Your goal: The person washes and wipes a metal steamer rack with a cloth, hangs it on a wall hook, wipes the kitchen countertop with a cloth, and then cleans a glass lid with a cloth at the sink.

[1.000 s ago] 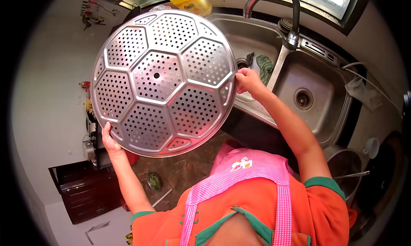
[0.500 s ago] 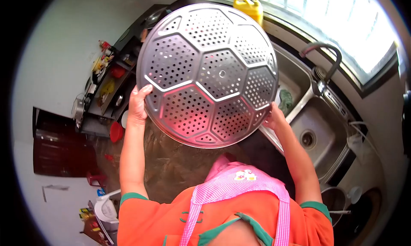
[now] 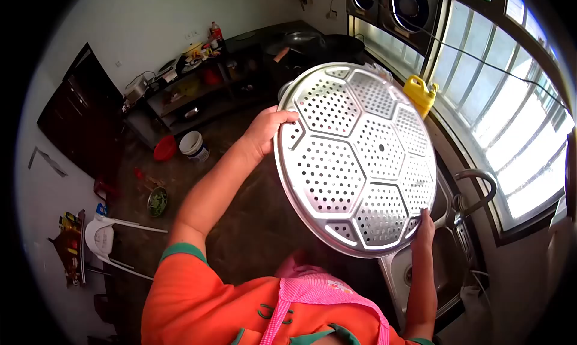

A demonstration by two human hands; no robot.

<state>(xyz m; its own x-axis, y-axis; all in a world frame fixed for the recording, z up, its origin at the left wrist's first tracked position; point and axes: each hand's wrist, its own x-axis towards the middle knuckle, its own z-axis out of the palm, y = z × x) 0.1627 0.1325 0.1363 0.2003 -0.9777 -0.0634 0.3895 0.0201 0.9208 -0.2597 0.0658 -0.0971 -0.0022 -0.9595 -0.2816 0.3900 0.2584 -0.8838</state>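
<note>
A large round metal steamer rack (image 3: 327,170), punched with holes in hexagon panels, is held up in front of me, its face tilted toward the window. My left hand (image 3: 267,128) is closed on its left rim, with the thumb on the near face and the fingers hidden behind. On the lower right rim, my right hand (image 3: 424,229) grips the edge; most of its fingers are out of sight. The rack covers part of the sink (image 3: 442,267) and the counter behind it.
A curved faucet (image 3: 481,180) rises beside the sink at the right. By the window stands a yellow jug (image 3: 419,96). A dark counter (image 3: 258,39) with a wok runs along the back. On the floor are a white bucket (image 3: 193,145), a red basin (image 3: 164,148) and a bowl of greens (image 3: 157,202).
The rack has moved right and lower in view and turned, and its face now catches more light. Both hands keep their hold. The view has swung to show more of the room at left.
</note>
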